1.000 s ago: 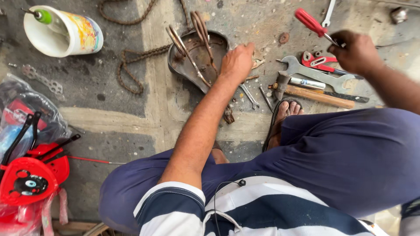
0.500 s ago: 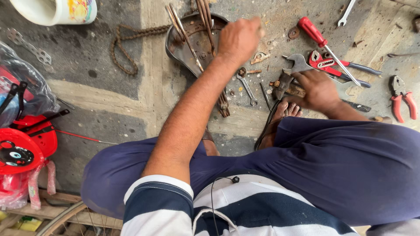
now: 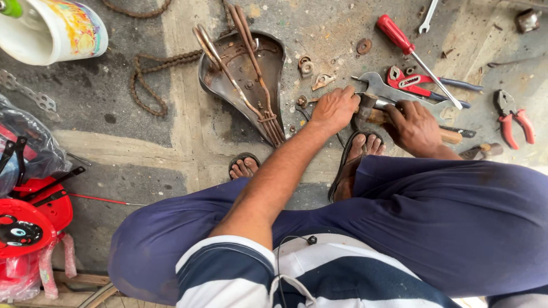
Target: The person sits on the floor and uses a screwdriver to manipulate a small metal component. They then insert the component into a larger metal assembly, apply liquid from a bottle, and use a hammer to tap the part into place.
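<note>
On the concrete floor [image 3: 171, 154] just ahead of the sandalled toes, the right hand [image 3: 415, 126] grips a wooden-handled hammer [image 3: 371, 114] while the left hand's [image 3: 334, 108] fingers curl closed at its head, best kept clear of any blow.

Wooden-handled hammer [image 3: 374, 114] — flat on concrete, gripped

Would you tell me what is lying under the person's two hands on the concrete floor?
Under the right hand lies a wooden-handled hammer, its head beside the left hand. Whatever the left hand's fingers press on is covered and cannot be seen.
</note>
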